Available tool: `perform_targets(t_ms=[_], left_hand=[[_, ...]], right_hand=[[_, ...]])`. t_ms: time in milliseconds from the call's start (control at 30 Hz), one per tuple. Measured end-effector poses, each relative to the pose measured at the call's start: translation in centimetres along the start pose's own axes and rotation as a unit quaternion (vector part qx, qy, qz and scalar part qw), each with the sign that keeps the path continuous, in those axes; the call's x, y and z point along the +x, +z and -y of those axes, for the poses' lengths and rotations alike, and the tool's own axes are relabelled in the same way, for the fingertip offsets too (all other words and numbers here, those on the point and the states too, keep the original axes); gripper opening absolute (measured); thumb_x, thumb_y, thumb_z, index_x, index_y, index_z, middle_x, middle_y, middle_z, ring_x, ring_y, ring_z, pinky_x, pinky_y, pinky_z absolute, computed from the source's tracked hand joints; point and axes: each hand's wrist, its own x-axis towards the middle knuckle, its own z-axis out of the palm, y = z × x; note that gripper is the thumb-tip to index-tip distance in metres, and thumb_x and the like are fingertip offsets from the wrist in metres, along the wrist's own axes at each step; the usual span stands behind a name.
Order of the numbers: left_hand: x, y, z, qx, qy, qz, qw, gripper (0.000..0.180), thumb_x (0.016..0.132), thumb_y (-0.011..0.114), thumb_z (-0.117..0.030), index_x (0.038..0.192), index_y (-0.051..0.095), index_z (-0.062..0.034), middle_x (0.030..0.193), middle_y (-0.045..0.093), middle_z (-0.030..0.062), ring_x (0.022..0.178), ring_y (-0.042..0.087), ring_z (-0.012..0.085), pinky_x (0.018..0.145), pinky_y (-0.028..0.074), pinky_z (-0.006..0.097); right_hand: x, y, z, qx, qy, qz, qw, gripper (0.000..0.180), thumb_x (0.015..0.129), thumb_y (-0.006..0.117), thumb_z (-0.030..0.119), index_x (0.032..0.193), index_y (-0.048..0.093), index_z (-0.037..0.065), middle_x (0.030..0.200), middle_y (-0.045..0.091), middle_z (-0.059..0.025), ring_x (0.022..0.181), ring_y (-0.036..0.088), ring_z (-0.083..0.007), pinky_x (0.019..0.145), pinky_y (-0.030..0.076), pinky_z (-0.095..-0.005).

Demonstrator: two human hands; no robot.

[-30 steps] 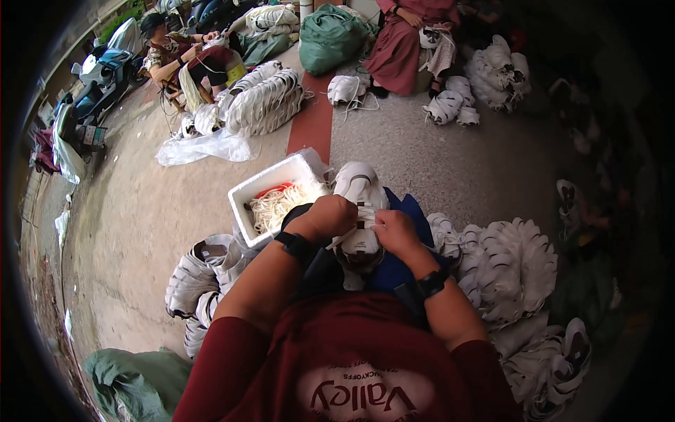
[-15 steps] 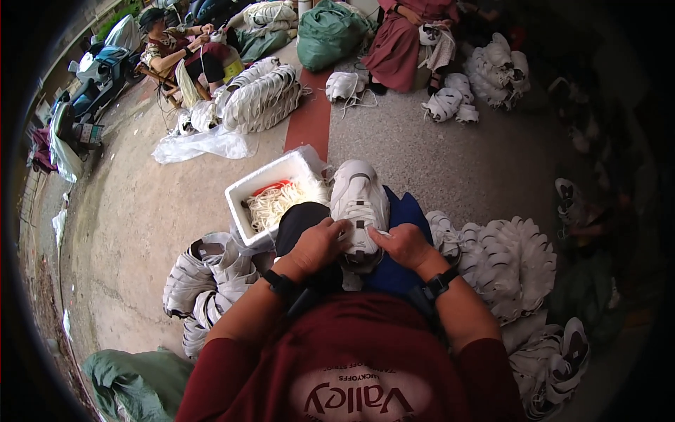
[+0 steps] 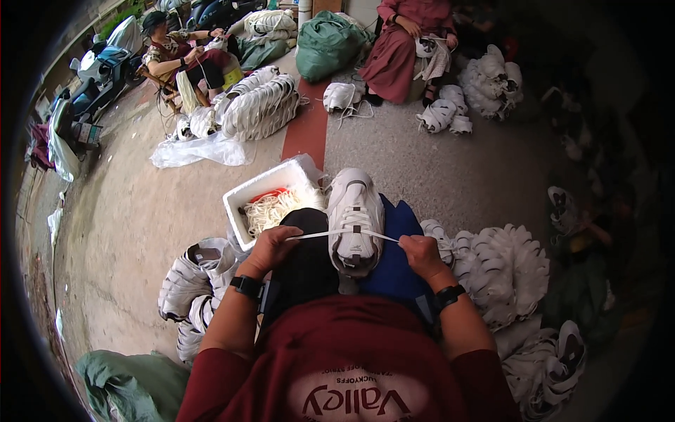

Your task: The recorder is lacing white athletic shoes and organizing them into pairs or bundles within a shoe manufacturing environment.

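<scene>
A white sneaker rests between my knees, its toe pointing away from me and its tongue toward me. Across its upper part runs a white shoelace, stretched out taut to both sides. My left hand is closed on one end of the lace, above the dark cloth on my left leg. The other end is pinched in my right hand, over the blue cloth on my right leg. Laces cross the sneaker's front in several rows.
A white foam box of loose laces stands ahead on the left. Bundled white shoe uppers lie at my left and right. A green sack is at lower left. Two people sit farther off, among more uppers and a green bag.
Both hands have moved apart from the sneaker, left and right, drawing the lace ends out tight. The sneaker sits slightly lower in the view.
</scene>
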Motion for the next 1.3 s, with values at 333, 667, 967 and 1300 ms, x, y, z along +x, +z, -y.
perform_targets(t_ms=[333, 667, 967, 1300], left_hand=[[-16.2, -6.9, 10.1, -0.182, -0.294, -0.197, 0.917, 0.006, 0.079, 0.069, -0.010, 0.080, 0.066, -0.0043, 0.066, 0.058, -0.0033, 0.057, 0.047, 0.0036, 0.052, 0.037, 0.018], [-24.4, -5.0, 14.5, -0.143, -0.382, -0.179, 0.896, 0.011, 0.075, 0.071, -0.011, 0.073, 0.064, -0.0031, 0.061, 0.058, -0.0016, 0.049, 0.045, 0.0052, 0.046, 0.036, 0.022], [-13.2, -3.6, 3.8, -0.388, -0.404, -0.056, 0.826, 0.015, 0.082, 0.066, -0.018, 0.074, 0.062, -0.0058, 0.058, 0.056, -0.0023, 0.050, 0.053, 0.0073, 0.045, 0.039, 0.019], [3.5, 4.0, -3.8, -0.287, -0.168, 0.130, 0.934, 0.015, 0.081, 0.066, -0.011, 0.071, 0.057, -0.0046, 0.064, 0.053, -0.0039, 0.059, 0.047, 0.0047, 0.055, 0.040, 0.021]], right_hand=[[-15.8, -4.5, -8.3, 0.076, 0.333, -0.159, 0.926, 0.012, 0.080, 0.057, 0.006, 0.085, 0.061, -0.003, 0.066, 0.059, -0.0078, 0.062, 0.053, -0.0119, 0.060, 0.044, -0.0290], [-26.4, -4.7, -10.4, 0.088, 0.464, -0.141, 0.870, 0.011, 0.075, 0.061, 0.007, 0.079, 0.063, -0.003, 0.058, 0.056, -0.0032, 0.056, 0.051, -0.0093, 0.054, 0.041, -0.0265], [-10.6, -6.4, -3.1, 0.371, 0.497, 0.122, 0.775, 0.014, 0.077, 0.064, 0.009, 0.068, 0.059, 0.000, 0.057, 0.057, -0.0030, 0.047, 0.048, -0.0094, 0.045, 0.037, -0.0257], [2.8, 4.6, 0.6, 0.371, 0.270, -0.020, 0.888, 0.015, 0.072, 0.062, -0.001, 0.063, 0.050, -0.002, 0.067, 0.055, -0.0032, 0.064, 0.048, -0.0083, 0.062, 0.040, -0.0243]])
